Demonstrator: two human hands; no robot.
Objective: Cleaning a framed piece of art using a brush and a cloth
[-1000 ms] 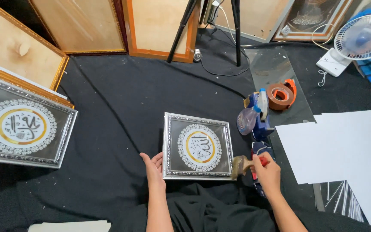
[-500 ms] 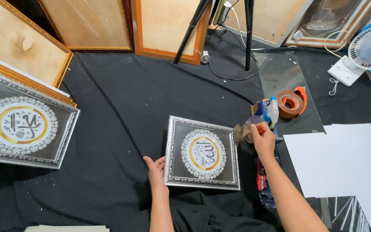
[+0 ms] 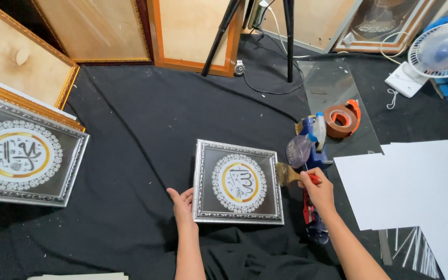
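1. Black cloth (image 3: 146, 129) covers the floor; all work lies on it.
2. White sheets (image 3: 416, 181) lie overlapped at the right, well apart from the hands; a pane of glass (image 3: 333, 83) lies beyond them, under the tape.
3. Large silver-framed picture (image 3: 22, 153) lies at the far left, leaning on gold frames (image 3: 22, 62); more frames stand along the top edge beside black tripod legs (image 3: 286, 36).
4. White fan (image 3: 436, 46) stands at the top right corner.
5. Small silver-framed picture (image 3: 237, 181) lies flat, face up, in the middle just ahead of the person; round gold-ringed emblem on a dark ground.
6. Left hand (image 3: 182, 202) lies open against the lower left edge of the small frame, palm toward it, steadying; nothing is clasped.
7. Right hand (image 3: 318, 187) is closed round the red handle of a paintbrush (image 3: 289, 173); bristles point left and touch the frame's right edge near the upper corner.
8. Spray bottle (image 3: 307, 142), clear with blue and white head, lies just beyond the brush; brown tape on an orange dispenser (image 3: 340, 116) lies near it on the glass.
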